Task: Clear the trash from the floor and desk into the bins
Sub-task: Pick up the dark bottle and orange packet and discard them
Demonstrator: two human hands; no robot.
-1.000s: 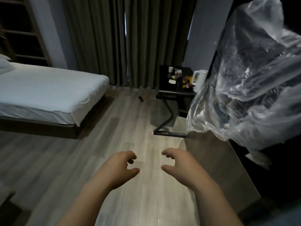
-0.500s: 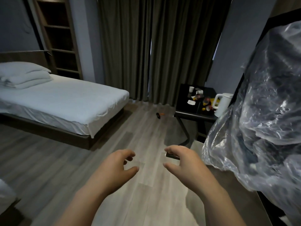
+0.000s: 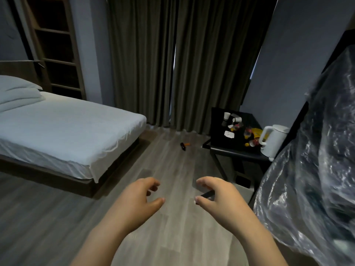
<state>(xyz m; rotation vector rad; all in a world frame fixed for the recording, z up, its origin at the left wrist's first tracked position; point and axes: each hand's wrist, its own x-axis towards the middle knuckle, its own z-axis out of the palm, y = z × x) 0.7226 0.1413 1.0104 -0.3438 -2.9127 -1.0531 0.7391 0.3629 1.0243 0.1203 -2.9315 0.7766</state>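
Dim bedroom with wood-plank floor (image 3: 172, 166), white bed (image 3: 63, 131) at left, littered black desk (image 3: 236, 144) beside kettle (image 3: 273, 141), plastic sheeting (image 3: 315, 179) crowding right, left hand (image 3: 137, 203) and right hand (image 3: 221, 200) loosely curled, holding nothing.

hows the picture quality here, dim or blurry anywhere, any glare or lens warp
Head view: dim room, only a daylight sliver between the curtains; glare streaks on the plastic sheet at right; wide-angle bend in the shelf; trash on the desk and the floor item too soft to identify; left hand and right hand fairly sharp.
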